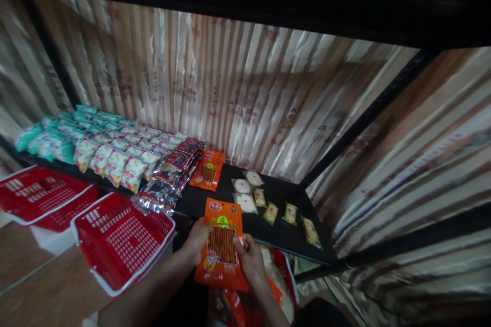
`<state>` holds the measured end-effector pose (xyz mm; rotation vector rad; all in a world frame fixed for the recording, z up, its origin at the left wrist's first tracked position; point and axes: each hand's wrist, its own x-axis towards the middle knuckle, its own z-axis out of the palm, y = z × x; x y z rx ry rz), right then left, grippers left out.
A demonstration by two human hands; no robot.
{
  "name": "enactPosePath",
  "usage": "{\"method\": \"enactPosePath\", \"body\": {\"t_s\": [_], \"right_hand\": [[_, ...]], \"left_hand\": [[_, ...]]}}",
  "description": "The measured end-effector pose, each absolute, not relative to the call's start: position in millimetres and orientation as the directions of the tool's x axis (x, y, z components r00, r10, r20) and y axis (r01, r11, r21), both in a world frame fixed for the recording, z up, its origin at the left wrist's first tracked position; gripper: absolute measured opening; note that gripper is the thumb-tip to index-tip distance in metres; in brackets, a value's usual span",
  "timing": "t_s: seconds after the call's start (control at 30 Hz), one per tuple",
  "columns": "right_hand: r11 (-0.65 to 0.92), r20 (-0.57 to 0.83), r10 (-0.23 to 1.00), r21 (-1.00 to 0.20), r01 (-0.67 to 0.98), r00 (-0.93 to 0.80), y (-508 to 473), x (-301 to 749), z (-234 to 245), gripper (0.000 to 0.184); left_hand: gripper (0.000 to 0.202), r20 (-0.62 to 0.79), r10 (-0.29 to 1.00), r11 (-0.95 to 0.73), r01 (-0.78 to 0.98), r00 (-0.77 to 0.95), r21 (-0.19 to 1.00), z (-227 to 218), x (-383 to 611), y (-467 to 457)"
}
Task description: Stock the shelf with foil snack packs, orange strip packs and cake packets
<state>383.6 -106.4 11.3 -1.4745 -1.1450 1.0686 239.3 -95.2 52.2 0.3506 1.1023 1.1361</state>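
An orange snack packet (221,245) with a clear window showing brown sticks is held upright between my two hands, in front of the black shelf. My left hand (198,240) grips its left edge. On the right edge, my right hand (250,258) has its thumb over the front of the packet. A similar orange packet (207,170) lies on the shelf behind, beside a stack of shiny dark and silver packets (174,168).
White-and-orange bags (115,161) and teal bags (57,138) fill the shelf's left. Round white packets (245,202) and small yellow packets (290,213) lie at right. Red baskets (126,235) stand below; another basket (286,278) holds packets. Black posts (368,112) frame the shelf (276,235).
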Motion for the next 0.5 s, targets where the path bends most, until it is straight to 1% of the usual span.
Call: {"method": "enactPosePath", "body": {"t_s": [0.13,0.27,0.33,0.4,0.5], "right_hand": [[-0.104,-0.092,0.987,-0.991,0.088,0.133,-86.2,375.2,8.5,0.031],[-0.106,-0.105,0.994,-0.994,0.009,0.04,-65.5,366.5,2.4,0.031],[-0.094,-0.093,0.995,-0.995,0.017,0.033,-55.6,362.5,-0.3,0.035],[-0.089,-0.086,0.995,-0.994,0.057,0.054,-46.5,358.5,-2.1,0.039],[-0.092,-0.078,0.991,-0.987,0.13,0.106,-34.2,352.3,-3.2,0.042]], "left_hand": [[0.024,-0.523,0.851,0.422,-0.549,-0.033,0.722,53.6,233.8,-79.1],[0.028,-0.508,0.852,0.391,-0.49,-0.127,0.779,50.5,229.1,-59.7],[0.032,-0.495,0.847,0.383,-0.422,-0.195,0.822,46.1,225.4,-48.9],[0.04,-0.475,0.835,0.385,-0.321,-0.278,0.865,39.3,221.1,-37.6],[0.051,-0.418,0.834,0.412,-0.096,-0.361,0.906,26.2,214.5,-20.1]]}}
